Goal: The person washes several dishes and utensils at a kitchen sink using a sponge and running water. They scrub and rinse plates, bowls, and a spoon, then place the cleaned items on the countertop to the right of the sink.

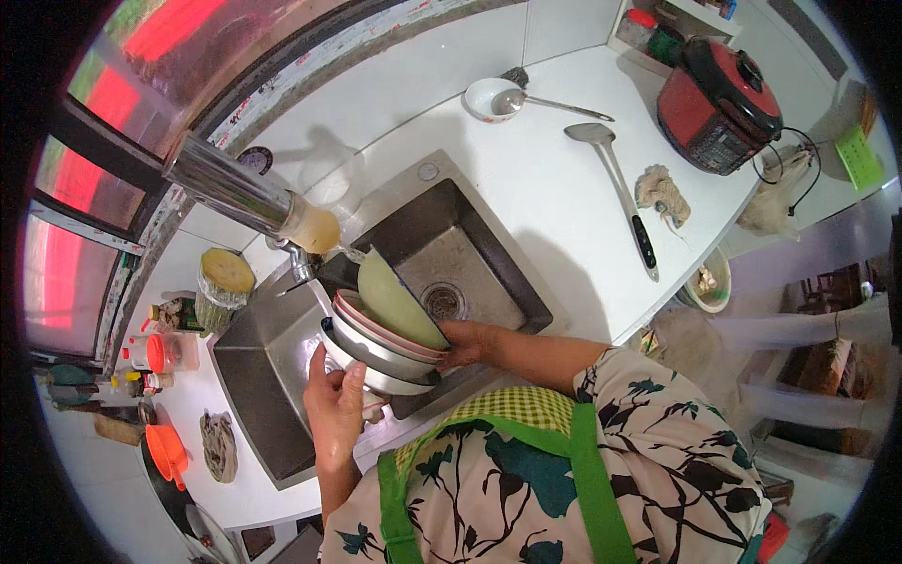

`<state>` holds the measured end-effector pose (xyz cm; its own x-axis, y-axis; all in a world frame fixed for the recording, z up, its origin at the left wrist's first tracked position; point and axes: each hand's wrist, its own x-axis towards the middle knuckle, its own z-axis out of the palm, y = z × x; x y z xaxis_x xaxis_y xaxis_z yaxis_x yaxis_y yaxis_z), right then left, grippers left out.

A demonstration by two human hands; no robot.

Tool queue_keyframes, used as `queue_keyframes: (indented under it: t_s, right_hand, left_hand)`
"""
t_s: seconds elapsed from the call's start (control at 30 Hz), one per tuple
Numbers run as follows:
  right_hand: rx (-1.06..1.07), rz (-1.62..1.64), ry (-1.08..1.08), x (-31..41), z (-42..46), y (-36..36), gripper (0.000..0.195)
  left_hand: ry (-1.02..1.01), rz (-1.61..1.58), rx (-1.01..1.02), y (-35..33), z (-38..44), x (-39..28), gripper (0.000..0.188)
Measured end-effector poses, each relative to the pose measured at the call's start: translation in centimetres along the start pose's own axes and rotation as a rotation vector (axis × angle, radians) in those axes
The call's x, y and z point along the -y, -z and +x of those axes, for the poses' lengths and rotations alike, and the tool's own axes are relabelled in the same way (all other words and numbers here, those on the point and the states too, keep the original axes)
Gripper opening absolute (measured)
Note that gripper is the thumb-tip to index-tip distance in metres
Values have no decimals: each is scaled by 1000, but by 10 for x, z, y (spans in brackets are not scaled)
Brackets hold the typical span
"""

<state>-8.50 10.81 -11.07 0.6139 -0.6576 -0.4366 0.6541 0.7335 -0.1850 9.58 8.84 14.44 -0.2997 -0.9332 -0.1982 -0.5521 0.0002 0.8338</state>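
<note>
A tilted stack of bowls and plates (384,352) is between my hands over the double steel sink. Its top piece is a pale green bowl (394,296); rimmed white dishes sit against it below. My right hand (461,345) grips the stack by its right-hand rims. My left hand (338,402) is at the lower left side, with thumb and forefinger against the lowest white bowl (352,359); its other fingers are partly hidden. A faucet (299,261) stands behind the stack, and what looks like water runs by the green bowl's upper edge.
The right basin (451,261) has a round drain. On the right counter are a metal spatula (620,190), a bowl with a ladle (490,99), a rag (662,194) and a red electric cooker (722,106). To the left are another rag (218,448), an orange scoop (167,451) and a wrapped cut gourd (224,282).
</note>
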Motion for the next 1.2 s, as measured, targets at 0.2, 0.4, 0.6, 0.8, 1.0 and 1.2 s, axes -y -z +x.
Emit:
queue_keyframes:
  t_s: [0.2, 0.4, 0.6, 0.8, 1.0, 1.2]
  right_hand:
    - [155, 62, 118, -18, -22, -49, 38]
    - [203, 52, 245, -30, -31, -61, 39]
    - [115, 0, 444, -33, -86, -66, 41]
    - [-330, 89, 674, -19, -171, -105, 42]
    - [-280, 4, 926, 38, -235, -98, 39]
    - [-420, 6, 1176, 155, -315, -92, 34]
  left_hand:
    - [-130, -6, -15, 3, -24, -29, 57]
    - [-153, 22, 18, 4, -38, -44, 57]
    - [-119, -224, 201, 16, -38, -18, 54]
    - [-181, -622, 395, -10, -13, 4, 47]
    - [-2, -617, 342, -44, 7, -21, 38]
    - [-64, -209, -83, -69, 9, 89, 26]
